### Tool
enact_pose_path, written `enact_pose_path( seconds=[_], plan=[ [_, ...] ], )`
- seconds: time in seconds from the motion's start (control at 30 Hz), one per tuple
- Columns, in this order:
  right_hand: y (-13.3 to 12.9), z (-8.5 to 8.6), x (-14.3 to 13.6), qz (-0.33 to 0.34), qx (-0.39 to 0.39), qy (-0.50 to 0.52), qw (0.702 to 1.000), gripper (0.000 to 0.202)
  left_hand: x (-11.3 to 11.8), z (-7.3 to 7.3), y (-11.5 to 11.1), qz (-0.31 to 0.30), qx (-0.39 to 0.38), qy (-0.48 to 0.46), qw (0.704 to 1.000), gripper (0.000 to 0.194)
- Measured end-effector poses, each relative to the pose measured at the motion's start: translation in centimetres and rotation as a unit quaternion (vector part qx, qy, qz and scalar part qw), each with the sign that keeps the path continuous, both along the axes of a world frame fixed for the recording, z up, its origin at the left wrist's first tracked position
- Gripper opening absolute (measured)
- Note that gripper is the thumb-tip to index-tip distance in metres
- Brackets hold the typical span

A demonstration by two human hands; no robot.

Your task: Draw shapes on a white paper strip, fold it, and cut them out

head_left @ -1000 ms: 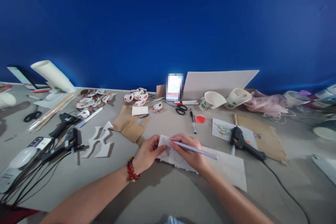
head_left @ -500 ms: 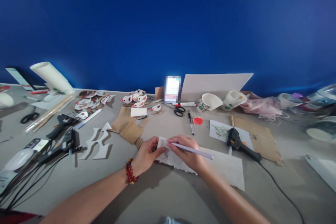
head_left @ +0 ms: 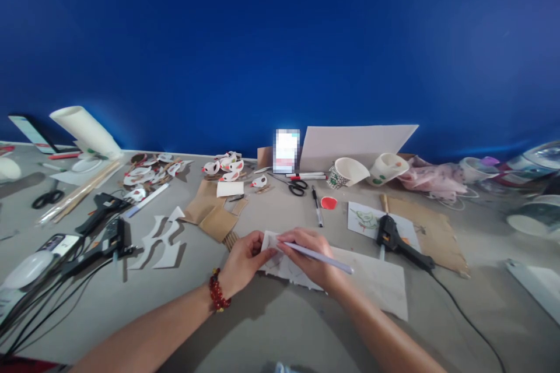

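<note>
Table: 2 hands (1 with pen)

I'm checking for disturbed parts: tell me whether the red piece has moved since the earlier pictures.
No; the red piece still lies right of the black pen, as before.

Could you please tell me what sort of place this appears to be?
Probably a craft workspace: a glue gun lies on the grey table, with cut white paper shapes and small painted birds nearby.
</note>
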State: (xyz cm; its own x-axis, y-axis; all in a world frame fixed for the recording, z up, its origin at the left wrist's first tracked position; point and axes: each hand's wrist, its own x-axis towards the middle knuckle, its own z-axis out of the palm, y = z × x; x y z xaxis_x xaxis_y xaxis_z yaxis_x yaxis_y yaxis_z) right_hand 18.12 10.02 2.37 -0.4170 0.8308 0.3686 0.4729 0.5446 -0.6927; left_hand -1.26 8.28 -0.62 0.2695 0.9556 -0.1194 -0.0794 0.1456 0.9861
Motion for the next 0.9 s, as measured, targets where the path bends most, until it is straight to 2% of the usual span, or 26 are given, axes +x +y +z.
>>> enact_pose_path(
  seconds=[0.13,0.3,0.43,0.57,0.9],
  plan=[
    [0.0,0.1,-0.1,-0.002,-0.016,0.007,1.0,0.017,0.0,-0.2,-0.1,0.006,-0.005,-0.002,1.0,0.03],
    [-0.1,1.1,0.1,-0.004,-0.07,0.02,0.997,0.019,0.0,0.0,-0.1,0.002,-0.002,-0.006,1.0,0.029],
    [0.1,2.0,0.7,0.053,-0.095,0.017,0.994,0.026,0.0,-0.2,0.0,0.009,-0.012,-0.028,0.999,0.03],
    [0.4,2.4,1.4,0.108,-0.099,0.005,0.989,0.033,0.1,-0.3,0.0,0.016,-0.022,-0.03,0.999,0.032],
    [0.9,2.4,2.0,0.124,-0.074,-0.058,0.988,0.029,0.1,0.0,0.2,0.012,-0.015,-0.016,1.0,0.034]
  ],
)
